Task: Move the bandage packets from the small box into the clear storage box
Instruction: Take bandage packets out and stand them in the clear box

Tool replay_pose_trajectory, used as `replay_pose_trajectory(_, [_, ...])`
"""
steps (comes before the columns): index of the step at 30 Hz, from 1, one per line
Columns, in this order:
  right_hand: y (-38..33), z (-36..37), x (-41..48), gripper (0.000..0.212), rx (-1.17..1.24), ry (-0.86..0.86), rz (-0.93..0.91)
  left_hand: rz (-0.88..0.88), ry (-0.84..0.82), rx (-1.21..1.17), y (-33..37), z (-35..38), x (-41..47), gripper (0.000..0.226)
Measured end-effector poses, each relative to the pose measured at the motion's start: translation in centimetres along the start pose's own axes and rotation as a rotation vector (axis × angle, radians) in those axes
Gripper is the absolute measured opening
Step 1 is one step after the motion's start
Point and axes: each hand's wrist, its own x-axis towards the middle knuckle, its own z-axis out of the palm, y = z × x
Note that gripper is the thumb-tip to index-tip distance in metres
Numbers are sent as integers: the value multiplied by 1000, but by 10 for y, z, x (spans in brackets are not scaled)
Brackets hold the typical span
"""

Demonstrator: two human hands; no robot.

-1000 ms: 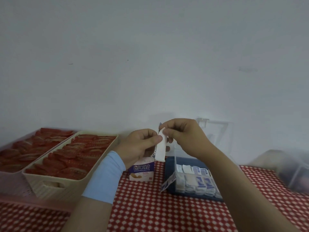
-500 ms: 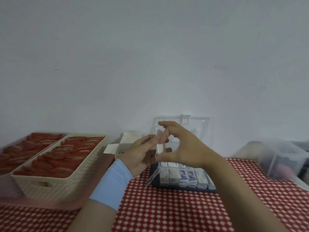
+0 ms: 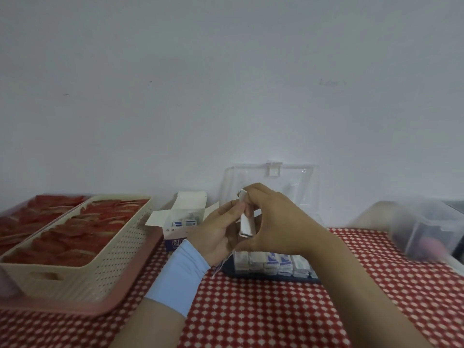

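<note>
Left hand (image 3: 218, 233) and right hand (image 3: 275, 222) pinch the bandage packets (image 3: 244, 223), long axis vertical; the clear storage box (image 3: 276, 279) lies directly below, right hand nearer.

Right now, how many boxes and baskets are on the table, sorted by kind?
Cream basket: 1
Pink tray: 1
Small cardboard box: 1
Clear plastic boxes: 2, the open storage box and a blurred bin at the right
Total: 5
</note>
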Motion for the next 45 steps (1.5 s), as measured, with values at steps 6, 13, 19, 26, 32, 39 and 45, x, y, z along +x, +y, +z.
replay_pose_trajectory(6, [-1, 1, 0, 38, 11, 41, -19, 3, -18, -41, 0, -2, 2, 26])
replay_pose_trajectory(13, [-3, -15, -4, 32, 560, 8, 222, -54, -58, -68, 6, -4, -2, 44])
replay_pose_trajectory(19, [6, -29, -4, 27, 580, -7, 365, -121, -101, 148, 10, -4, -6, 32])
replay_pose_trajectory(26, [12, -35, -5, 15, 434, 78, 397, 171, 192, 1210, 23, 4, 0, 4])
replay_pose_trajectory(32, [16, -36, -7, 9, 531, 99, 475, 248, 257, 1161, 13, 10, 4, 5])
replay_pose_trajectory(39, [32, -49, -6, 7, 407, 14, 555, 197, 164, 1091, 2, 20, 19, 5])
replay_pose_trajectory(45, [60, -58, 4, 8, 104, -189, 729, 0, -87, 1612, 0, 8, 36, 35])
